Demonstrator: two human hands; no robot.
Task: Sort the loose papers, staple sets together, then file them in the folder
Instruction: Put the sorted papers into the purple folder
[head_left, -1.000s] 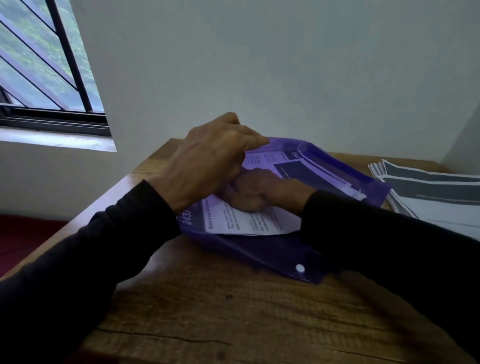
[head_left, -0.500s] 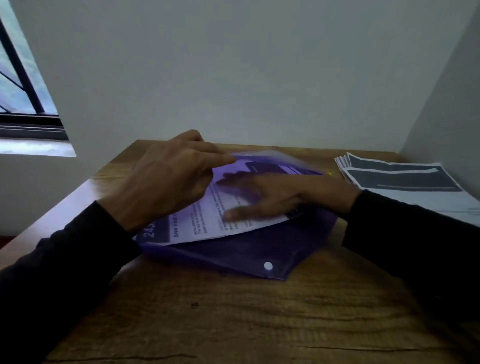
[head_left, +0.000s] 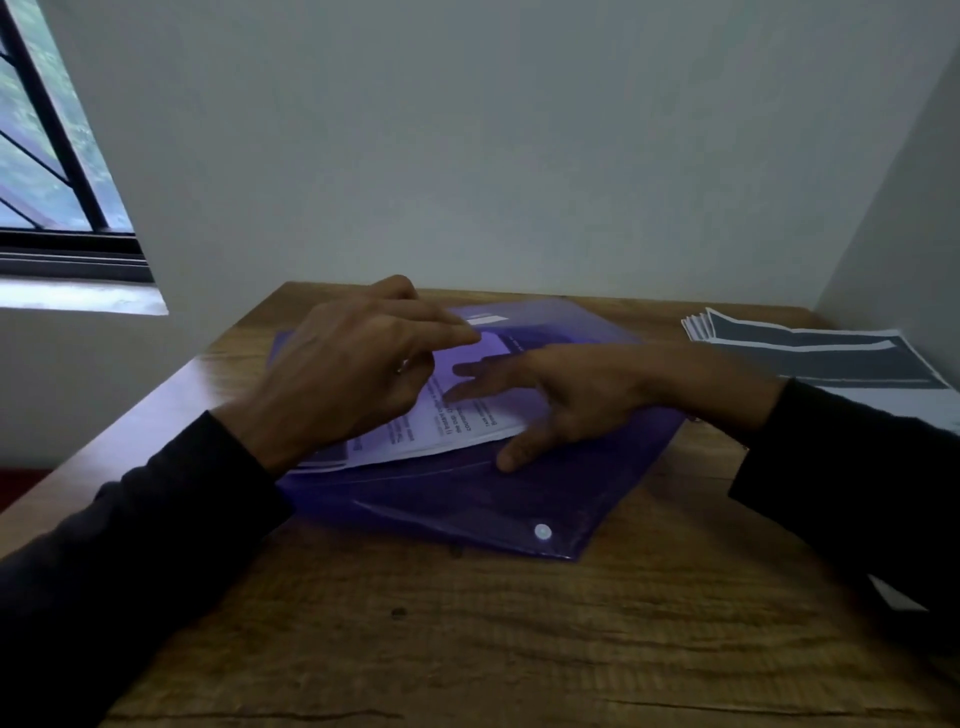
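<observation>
Hands (head_left: 467, 384) over purple folder (head_left: 467, 499), paper stack (head_left: 831, 358) right

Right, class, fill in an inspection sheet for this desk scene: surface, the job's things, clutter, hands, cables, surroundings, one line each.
Surface: wooden desk, grain and a long crack showing near the front edge.
Job's things: purple folder lies flat, its white snap button at the near edge; printed papers sit partly inside, their near end sticking out of the opening. A stack of papers waits at the far right.
Clutter: nothing seen.
Hands: left hand hovers over the papers, fingers loosely bent; right hand lies flat on the papers and folder, fingers spread.
Cables: nothing seen.
Surroundings: plain wall behind, barred window at the left.
</observation>
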